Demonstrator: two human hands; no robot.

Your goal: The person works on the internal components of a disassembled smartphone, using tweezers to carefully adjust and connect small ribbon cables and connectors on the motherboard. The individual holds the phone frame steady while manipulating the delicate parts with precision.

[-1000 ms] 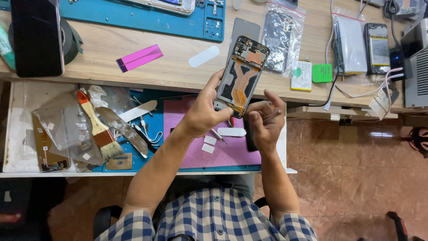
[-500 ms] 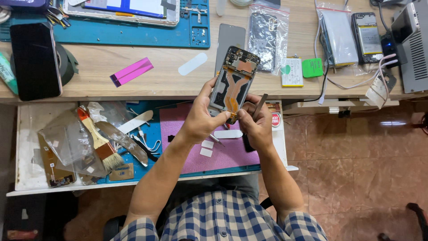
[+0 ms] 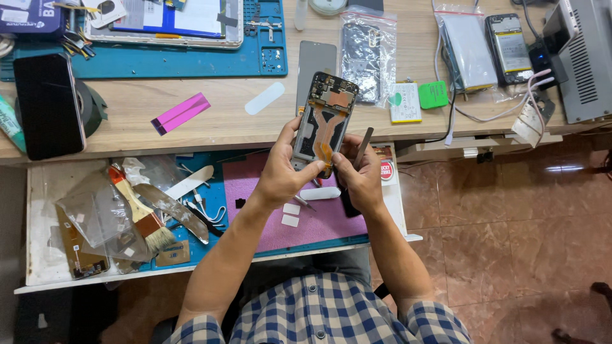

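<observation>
My left hand (image 3: 284, 172) grips an opened phone (image 3: 323, 118) with its back cover off, showing the circuit board and an orange flex cable. It is held upright over the edge of the wooden desk. My right hand (image 3: 358, 177) sits just right of the phone's lower end and holds a thin grey metal pry tool (image 3: 363, 146). Its fingertips touch the phone's bottom edge. Under both hands lies a pink work mat (image 3: 255, 191) with small white pads on it.
A pull-out tray (image 3: 38, 191) holds a brush (image 3: 137, 207), plastic bags, tweezers and a phone part. On the desk lie a black phone (image 3: 48, 105), a blue mat (image 3: 191, 54), a pink strip (image 3: 180, 113), bagged parts (image 3: 368, 54), a battery (image 3: 510, 48) and a grey box (image 3: 586, 64).
My right hand has closed in against the phone's lower right edge, bringing the pry tool up beside it. The phone stays in my left hand.
</observation>
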